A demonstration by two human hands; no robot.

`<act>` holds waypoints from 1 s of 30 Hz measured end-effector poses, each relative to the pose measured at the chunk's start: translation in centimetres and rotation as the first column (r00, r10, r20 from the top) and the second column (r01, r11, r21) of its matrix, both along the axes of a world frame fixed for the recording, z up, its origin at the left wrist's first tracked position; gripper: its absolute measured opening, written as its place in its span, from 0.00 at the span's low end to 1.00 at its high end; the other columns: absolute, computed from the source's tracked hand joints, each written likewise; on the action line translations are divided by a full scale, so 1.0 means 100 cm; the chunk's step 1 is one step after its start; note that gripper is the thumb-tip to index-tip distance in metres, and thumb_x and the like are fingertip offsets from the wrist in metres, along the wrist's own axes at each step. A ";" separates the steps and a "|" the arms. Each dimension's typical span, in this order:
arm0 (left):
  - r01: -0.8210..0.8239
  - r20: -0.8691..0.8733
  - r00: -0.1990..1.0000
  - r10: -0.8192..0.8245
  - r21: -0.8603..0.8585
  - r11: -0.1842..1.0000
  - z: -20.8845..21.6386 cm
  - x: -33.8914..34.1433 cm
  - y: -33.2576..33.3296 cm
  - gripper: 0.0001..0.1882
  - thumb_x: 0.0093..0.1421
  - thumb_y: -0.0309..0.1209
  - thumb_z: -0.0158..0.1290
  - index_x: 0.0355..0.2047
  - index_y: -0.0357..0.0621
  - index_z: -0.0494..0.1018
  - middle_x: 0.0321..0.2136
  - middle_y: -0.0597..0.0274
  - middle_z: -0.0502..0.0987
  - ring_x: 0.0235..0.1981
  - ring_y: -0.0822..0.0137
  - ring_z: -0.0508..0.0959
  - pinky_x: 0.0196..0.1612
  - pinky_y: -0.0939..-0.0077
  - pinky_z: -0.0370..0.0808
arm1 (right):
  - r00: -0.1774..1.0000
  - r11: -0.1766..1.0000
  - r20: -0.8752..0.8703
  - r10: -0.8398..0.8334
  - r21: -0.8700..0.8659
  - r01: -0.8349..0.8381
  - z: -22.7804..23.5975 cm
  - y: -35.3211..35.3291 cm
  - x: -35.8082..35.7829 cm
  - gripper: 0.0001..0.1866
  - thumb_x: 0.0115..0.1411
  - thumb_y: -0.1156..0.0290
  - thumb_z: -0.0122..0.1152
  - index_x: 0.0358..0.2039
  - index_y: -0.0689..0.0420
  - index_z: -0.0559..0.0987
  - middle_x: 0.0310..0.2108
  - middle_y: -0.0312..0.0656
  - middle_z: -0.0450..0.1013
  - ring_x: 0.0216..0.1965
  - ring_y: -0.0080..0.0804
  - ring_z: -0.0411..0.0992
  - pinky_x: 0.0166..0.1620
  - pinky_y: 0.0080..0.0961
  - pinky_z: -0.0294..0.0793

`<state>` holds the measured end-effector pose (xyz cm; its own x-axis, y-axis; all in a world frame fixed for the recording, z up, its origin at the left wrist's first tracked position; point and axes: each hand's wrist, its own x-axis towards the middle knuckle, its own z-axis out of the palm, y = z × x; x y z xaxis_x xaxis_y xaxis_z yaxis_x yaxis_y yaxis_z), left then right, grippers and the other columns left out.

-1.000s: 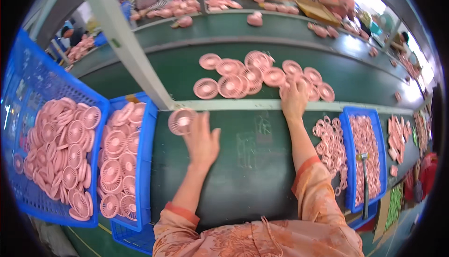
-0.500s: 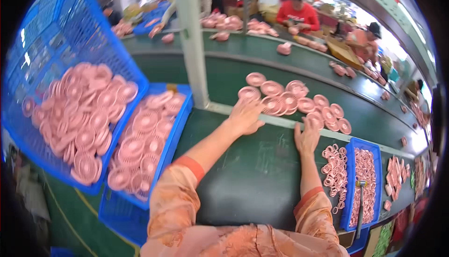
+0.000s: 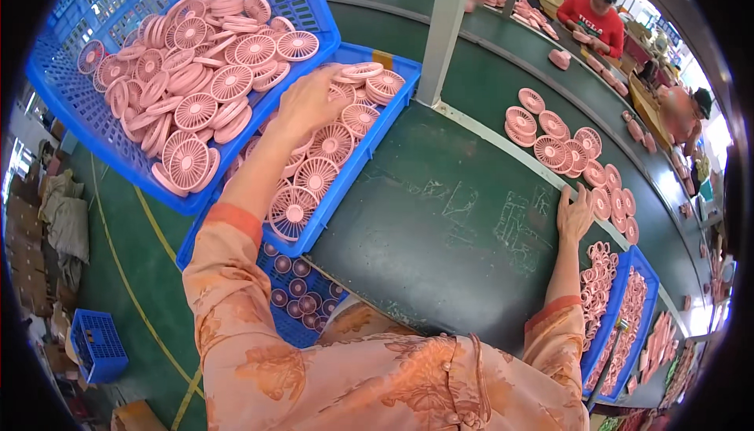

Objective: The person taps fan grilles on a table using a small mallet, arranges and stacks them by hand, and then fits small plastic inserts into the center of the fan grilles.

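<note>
My left hand [image 3: 312, 104] is over the blue tray [image 3: 357, 166], fingers stretched toward a round pink fan grille [image 3: 361, 71] at the tray's far end. I see nothing held in it, though its fingertips partly hide against the grilles. More pink fan grilles [image 3: 331, 142] fill that tray. On the right, my right hand [image 3: 575, 215] rests at the pale edge strip of the table with its fingers apart. Just beyond it, a loose group of pink fan grilles [image 3: 553, 151] lies on the green belt, the nearest ones beside its fingertips.
A large tilted blue crate [image 3: 292, 7] heaped with grilles stands at left. A pale post [image 3: 444, 38] rises from the dark green worktable [image 3: 424, 219]. Pink rings [image 3: 598, 278] lie at right beside a blue bin [image 3: 646, 305]. Co-workers sit across the belt [image 3: 471, 70].
My left hand has moved from the grilles on the belt leftward to the blue tray. The right hand stays near the belt's grilles. My view has turned left.
</note>
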<state>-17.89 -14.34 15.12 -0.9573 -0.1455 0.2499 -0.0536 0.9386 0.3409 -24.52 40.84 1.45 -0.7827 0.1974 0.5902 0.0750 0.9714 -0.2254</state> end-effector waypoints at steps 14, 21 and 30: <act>-0.169 0.177 0.975 0.132 0.208 0.963 -0.044 -0.137 -0.019 0.48 0.56 0.66 0.47 0.59 0.31 0.69 0.57 0.33 0.71 0.60 0.38 0.70 0.64 0.55 0.64 | 0.990 0.997 0.137 -0.032 -0.063 0.041 0.009 -0.023 0.027 0.24 0.63 0.54 0.58 0.52 0.58 0.78 0.55 0.49 0.72 0.57 0.49 0.69 0.59 0.43 0.66; -0.270 0.220 0.947 0.233 0.159 0.950 -0.045 -0.135 -0.035 0.52 0.49 0.64 0.59 0.58 0.27 0.69 0.56 0.34 0.73 0.59 0.45 0.73 0.60 0.58 0.70 | 0.988 0.997 0.150 -0.031 -0.059 0.040 0.012 -0.027 0.024 0.22 0.62 0.54 0.58 0.51 0.56 0.78 0.54 0.47 0.73 0.56 0.48 0.69 0.58 0.45 0.65; -0.191 -0.168 0.878 0.449 0.736 0.649 -0.065 -0.115 -0.013 0.38 0.46 0.27 0.71 0.58 0.31 0.70 0.54 0.44 0.76 0.54 0.56 0.77 0.58 0.67 0.74 | 0.981 0.997 0.182 -0.069 -0.027 0.075 0.013 -0.025 0.025 0.22 0.65 0.53 0.56 0.52 0.55 0.77 0.54 0.45 0.73 0.57 0.46 0.69 0.58 0.44 0.65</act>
